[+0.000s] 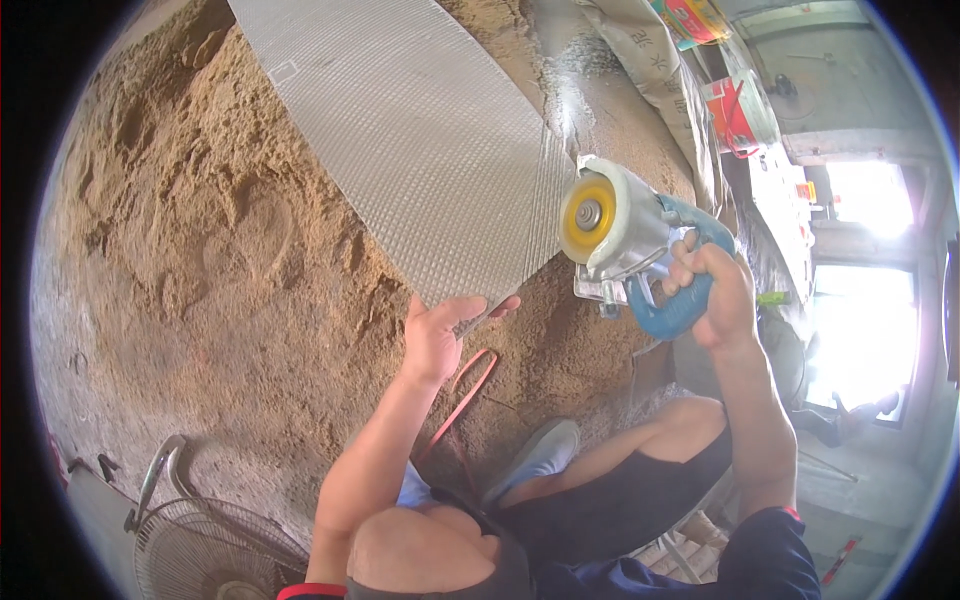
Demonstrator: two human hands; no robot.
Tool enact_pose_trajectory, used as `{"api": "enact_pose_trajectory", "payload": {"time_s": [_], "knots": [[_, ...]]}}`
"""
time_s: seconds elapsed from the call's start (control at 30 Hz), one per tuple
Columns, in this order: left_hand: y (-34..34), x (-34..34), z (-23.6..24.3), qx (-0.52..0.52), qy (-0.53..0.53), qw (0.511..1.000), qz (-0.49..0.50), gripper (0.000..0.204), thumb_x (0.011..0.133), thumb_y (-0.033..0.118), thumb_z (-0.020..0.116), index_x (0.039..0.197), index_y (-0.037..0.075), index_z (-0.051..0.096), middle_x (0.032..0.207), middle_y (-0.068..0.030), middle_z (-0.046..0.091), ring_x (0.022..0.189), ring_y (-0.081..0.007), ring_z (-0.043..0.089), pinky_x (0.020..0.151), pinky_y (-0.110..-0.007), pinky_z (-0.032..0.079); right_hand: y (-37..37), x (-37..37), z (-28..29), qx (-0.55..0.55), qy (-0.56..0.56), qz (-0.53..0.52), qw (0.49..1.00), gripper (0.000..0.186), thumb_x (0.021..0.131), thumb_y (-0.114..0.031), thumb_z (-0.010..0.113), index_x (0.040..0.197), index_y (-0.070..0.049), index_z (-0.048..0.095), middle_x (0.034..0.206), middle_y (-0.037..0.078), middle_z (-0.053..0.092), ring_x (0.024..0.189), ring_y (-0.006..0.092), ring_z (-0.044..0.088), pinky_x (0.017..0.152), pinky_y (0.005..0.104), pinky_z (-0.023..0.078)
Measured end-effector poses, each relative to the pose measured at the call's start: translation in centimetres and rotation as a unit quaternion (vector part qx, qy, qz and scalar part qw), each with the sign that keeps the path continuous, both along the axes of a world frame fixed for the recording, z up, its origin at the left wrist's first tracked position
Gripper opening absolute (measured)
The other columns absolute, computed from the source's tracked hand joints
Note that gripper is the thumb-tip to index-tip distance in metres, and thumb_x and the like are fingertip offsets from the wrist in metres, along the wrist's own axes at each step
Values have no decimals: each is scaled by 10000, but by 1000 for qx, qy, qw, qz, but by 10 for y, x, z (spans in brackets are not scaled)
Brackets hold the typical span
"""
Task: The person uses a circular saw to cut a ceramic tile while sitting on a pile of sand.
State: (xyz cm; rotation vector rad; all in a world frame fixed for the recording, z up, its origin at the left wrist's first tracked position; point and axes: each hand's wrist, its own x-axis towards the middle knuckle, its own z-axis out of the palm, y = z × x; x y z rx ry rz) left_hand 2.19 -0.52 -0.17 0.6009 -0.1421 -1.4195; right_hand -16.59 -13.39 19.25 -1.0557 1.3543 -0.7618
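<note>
A large grey tile (430, 150), its grid-textured face up, lies slanting over the sand. My left hand (440, 335) is closed on its near end, thumb on top and fingers curled beneath. In my right hand (715, 290), the fingers wrap round the blue loop handle of a handheld tile cutter (625, 225). The cutter's metal guard and yellow round hub face left, next to the tile's right edge. Whether the blade touches the tile I cannot tell. Pale dust lies beyond the cutter, by the same edge.
Heaped sand (210, 210) spreads under and left of the tile. A pink strap (465, 410) lies between my legs and the tile. The fan (215, 550) stands at the lower left. At the far right are a sack (655, 75) and a red-and-white bucket (735, 115).
</note>
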Motion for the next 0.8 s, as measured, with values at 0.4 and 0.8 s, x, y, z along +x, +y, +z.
{"api": "enact_pose_trajectory", "payload": {"time_s": [0.4, 0.8], "knots": [[0, 0, -3, -1, 0, 1000, -7, 415, 786, 1, 528, 1177, -135, 497, 1071, -263, 661, 904, -377, 691, 843, -453, 548, 6, -2, 2, 9, 4, -14, 1000, 139, 768, -9, 494, 902, -16, 527, 759, 58, 498, 619, 156, 492, 612, 328, 446], [1, -1, -6, 7, -9, 1000, -19, 364, 789, 12, 521, 1108, -162, 553, 1034, -273, 675, 911, -359, 689, 865, -438, 534, 14, -2, 6, 13, 36, -18, 999, 146, 757, -16, 503, 898, -6, 538, 702, 64, 503, 593, 173, 498, 605, 330, 450]]}}
